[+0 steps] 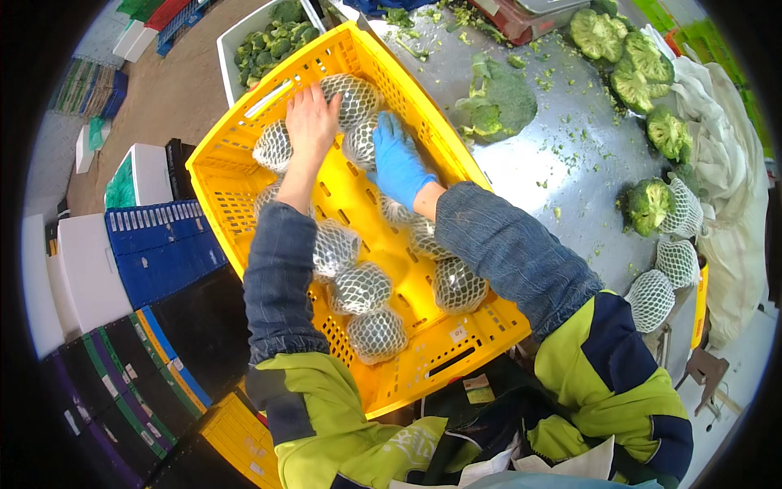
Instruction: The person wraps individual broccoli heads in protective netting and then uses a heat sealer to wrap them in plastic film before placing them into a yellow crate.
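Several broccoli heads in clear film and white foam mesh nets lie along the sides of a yellow perforated plastic crate (449,382). My bare left hand (313,119) is at the crate's far end, between a netted head (274,147) by the left wall and another netted head (354,101) in the far corner. Its fingers are extended and the thumb touches the corner head. My right hand (398,162), in a blue glove, lies flat against a netted head (359,143) near the right wall; its thumb is mostly hidden. More netted heads (360,288) rest nearer my body.
To the right is a metal table (519,165) strewn with crumbs, bearing a large broccoli head (498,101), cut broccoli (638,67) and foam nets (650,299). A white box of broccoli (275,46) stands beyond the crate. Stacked crates (165,244) line the left.
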Available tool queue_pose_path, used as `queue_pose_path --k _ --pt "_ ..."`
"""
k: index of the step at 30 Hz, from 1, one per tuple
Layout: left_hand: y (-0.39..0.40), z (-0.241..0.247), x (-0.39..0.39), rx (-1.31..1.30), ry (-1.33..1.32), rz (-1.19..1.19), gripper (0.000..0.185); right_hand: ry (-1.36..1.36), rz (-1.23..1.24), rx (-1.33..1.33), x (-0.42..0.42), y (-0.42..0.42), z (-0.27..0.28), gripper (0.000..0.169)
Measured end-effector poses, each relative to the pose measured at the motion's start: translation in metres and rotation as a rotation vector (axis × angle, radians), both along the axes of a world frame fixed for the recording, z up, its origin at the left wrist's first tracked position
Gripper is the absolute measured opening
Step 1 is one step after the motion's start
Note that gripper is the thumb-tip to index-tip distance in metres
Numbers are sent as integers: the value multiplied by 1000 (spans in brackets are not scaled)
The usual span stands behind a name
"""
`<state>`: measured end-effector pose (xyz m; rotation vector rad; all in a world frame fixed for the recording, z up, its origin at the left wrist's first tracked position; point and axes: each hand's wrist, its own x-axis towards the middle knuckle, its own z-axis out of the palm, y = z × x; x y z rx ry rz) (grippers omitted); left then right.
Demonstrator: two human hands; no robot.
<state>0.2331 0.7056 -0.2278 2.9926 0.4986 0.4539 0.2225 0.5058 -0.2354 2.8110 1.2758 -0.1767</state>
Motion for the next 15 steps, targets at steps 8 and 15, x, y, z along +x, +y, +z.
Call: queue_pose_path --k 8,15 --pt "73 41 -99 276 517 43 52 -193 30 -188 -7 0 -9 76" --pt "63 -10 -118 139 226 62 85 -331 102 -323 -9 -5 -12 70"
